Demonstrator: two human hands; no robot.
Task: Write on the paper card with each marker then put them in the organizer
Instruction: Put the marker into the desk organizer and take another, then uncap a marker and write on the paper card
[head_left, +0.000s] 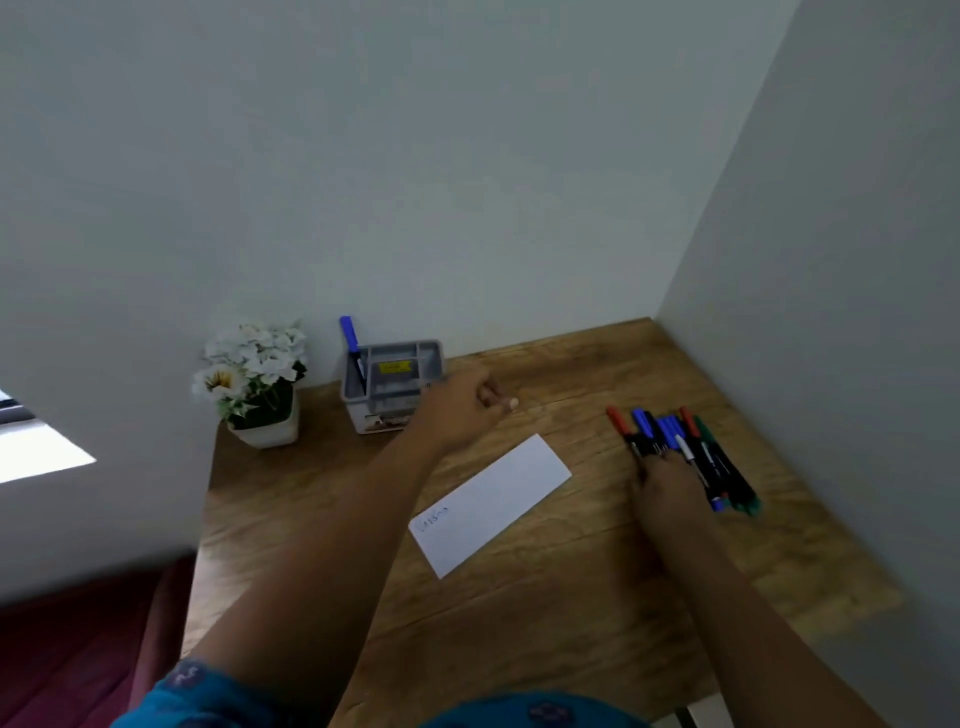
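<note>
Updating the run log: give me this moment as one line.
left hand: empty beside organizer | right hand: on marker pile | organizer: one blue marker | paper card: one scribble

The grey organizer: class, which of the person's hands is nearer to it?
Left. The left hand hovers just beside the grey organizer's right wall, fingers loosely curled. The right hand is far off to the right, on the pile of markers.

wooden desk (519, 597): card (491, 504), markers (685, 452), organizer (392, 384), flowerpot (270, 431).
</note>
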